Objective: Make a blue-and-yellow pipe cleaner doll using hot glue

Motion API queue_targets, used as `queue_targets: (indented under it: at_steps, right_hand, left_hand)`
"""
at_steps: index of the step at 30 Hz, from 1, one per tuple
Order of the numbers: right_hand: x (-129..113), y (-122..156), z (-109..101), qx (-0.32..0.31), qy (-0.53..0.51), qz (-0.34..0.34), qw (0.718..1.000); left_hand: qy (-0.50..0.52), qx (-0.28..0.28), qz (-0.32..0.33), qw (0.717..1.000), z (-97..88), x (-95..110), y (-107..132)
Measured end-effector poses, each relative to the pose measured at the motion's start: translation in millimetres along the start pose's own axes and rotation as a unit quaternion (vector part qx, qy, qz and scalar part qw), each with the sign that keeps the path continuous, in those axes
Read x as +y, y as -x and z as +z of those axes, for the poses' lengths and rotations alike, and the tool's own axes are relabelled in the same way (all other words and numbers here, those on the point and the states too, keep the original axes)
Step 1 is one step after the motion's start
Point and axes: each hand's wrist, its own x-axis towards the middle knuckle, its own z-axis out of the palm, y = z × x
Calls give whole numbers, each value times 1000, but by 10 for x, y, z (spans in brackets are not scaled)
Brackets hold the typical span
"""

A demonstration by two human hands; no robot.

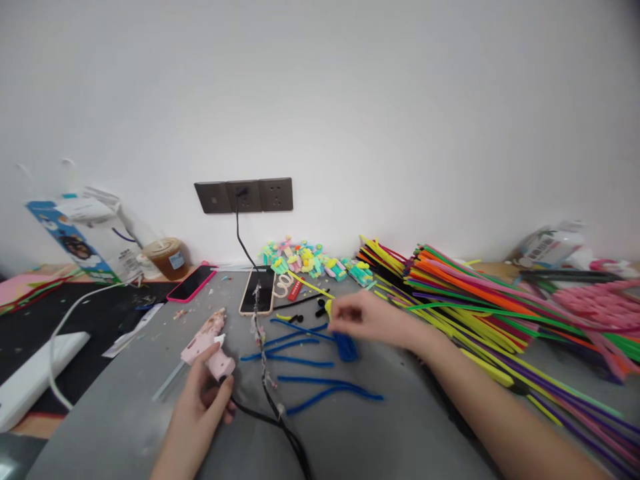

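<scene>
Print: white characters on a small red packet (pixel 294 289), dark text on a blue-and-white printed bag (pixel 70 243), and a pale blue label on a lidded plastic cup of brown drink (pixel 169 263) (all too small or blurred to read).
Pink plastic glue gun (pixel 203 347): over the left part of the grey tabletop (pixel 125 420), in the left hand; its residue-crusted nozzle points away from the person and slightly right.
Long axis: the barrel runs obliquely from near left to far right, with a translucent glue stick (pixel 168 382) in line behind it; the handle slants toward the near right.
Left hand (pixel 200 393): wrapped around that handle, thumb on the near side.
Right hand (pixel 367 317): well apart from the left, fingers bunched beside a small yellow fuzzy piece (pixel 329 307) and above a compact dark-blue fuzzy bundle (pixel 346 349); whether they pinch either, I cannot tell.
Blue fuzzy stems (pixel 320 381): several, lying loose between the hands, mostly crosswise.
Black cable (pixel 269 392): crosses the tabletop and a white-framed phone (pixel 266 293), blobbed with glue-like residue, up to the dark wall sockets (pixel 243 196).
Multicoloured fuzzy stems (pixel 460 293): heaped on the right.
</scene>
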Motion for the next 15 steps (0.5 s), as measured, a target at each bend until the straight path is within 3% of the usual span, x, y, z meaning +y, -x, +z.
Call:
queue_targets:
  at_steps: [2, 4, 7, 11, 15]
  right_hand:
    - [-207, 44, 93, -103, -3, -14, 995]
    - [-346, 69, 198, -145, 51, -26, 988]
    - [-423, 64, 342, -157, 127, -65, 977]
    - [-411, 45, 453, -164, 132, -85, 974]
    - [-396, 53, 475, -168, 104, -76, 977]
  left_hand:
    - [49, 2, -13, 999, 32, 17, -23]
    - [88, 15, -30, 996, 56, 46, -24]
    - [146, 38, -60, 987, 34, 86, -19]
    - [182, 33, -105, 977, -102, 73, -55]
    - [184, 74, -40, 979, -196, 65, -100]
